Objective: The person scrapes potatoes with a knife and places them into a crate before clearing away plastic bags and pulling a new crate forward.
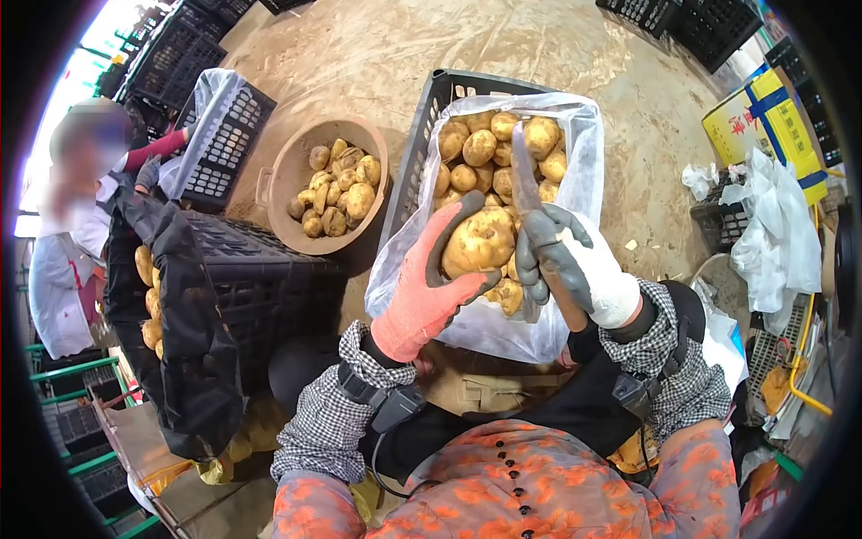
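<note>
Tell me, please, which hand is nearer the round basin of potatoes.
Left: the left hand is right of the basin, holding a potato; the right hand, gripping a knife, is farther right.

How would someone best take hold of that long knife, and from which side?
Probably by the brown handle, coming from the wearer's side: it slants back toward the wearer, while the long blade points away over the potatoes. The right hand covers where the two meet.

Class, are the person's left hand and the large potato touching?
Touching. In the head view, the left hand cups the large potato, gloved fingers against its skin.
</note>
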A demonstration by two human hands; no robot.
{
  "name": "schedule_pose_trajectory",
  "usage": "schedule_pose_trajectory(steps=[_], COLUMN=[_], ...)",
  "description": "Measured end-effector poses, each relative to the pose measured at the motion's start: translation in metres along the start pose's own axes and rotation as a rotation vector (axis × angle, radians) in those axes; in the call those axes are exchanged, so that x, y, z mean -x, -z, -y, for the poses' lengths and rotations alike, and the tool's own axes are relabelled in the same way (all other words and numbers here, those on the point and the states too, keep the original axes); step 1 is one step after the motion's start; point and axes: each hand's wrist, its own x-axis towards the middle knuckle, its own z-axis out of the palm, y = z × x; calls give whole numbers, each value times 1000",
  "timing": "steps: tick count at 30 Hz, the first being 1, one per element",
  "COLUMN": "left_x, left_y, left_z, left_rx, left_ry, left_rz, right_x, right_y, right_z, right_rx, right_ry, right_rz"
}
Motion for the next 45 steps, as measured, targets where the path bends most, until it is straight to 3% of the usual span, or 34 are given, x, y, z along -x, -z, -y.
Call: schedule_pose_trajectory(steps=[2, 4, 6, 8, 13, 16, 18, 19, 20, 21, 26, 28, 35, 37, 38, 40, 42, 44, 45], left_x=[-2, -4, -9, -11, -5, -4, -3, -3, -3, -3, 0, 0, 2, 0, 0, -1, 0, 0, -4], left_y=[2, 3, 3, 5, 6, 7, 3, 2, 3, 5, 0, -3, 2, -1, -3, -4, -4, 0, 6], left_z=[6, 12, 13, 13, -3, -3, 1, -3, -3, 0, -5, -7, 1, -2, -1, 1, 1, 5, 15], left_rx=[-93, -371, -407, -669, -945, -967, -328, -177, 195, 192, 250, 106, 98, 262, 262, 90, 152, 104, 16], left_ry=[-53, -358, -417, -595, -614, -585, -170, -112, -1, -8, 9, 38, 52, 99, 94, 11, 48, 63, 54], left_rz=[-10, -47, -45, -32, -19, 41, 63, 39, 42, 41, -7, -31, 18, -20, -26, -85, -75, -7, -3], right_x=[-2, -2, -2, -1, 1, 1, 3, 3, 2, 1, -2, -3, 0, 1, -1, -3, -3, -5, -7], right_y=[-5, -5, -2, -2, 8, 14, 14, 9, 2, -3, -5, -3, -5, -15, -14, -10, -4, 5, 6], right_z=[1, 0, -3, 0, -4, -2, 1, 4, 7, 8, -4, -7, -4, -4, -5, -7, -6, -10, -12], right_rx=[4, 8, 38, 59, 135, 311, 274, 277, 166, 53, 69, 157, 304, -2, 1, 119, 209, 463, 717], right_ry=[3, 4, -66, -71, -7, -73, -37, -36, -49, -61, -59, -55, -118, -124, -123, -133, -130, -7, 262], right_rz=[-58, -120, -129, -127, -28, 74, 147, 154, 47, -58, -64, -17, 82, -36, -29, -36, -4, 137, 147])
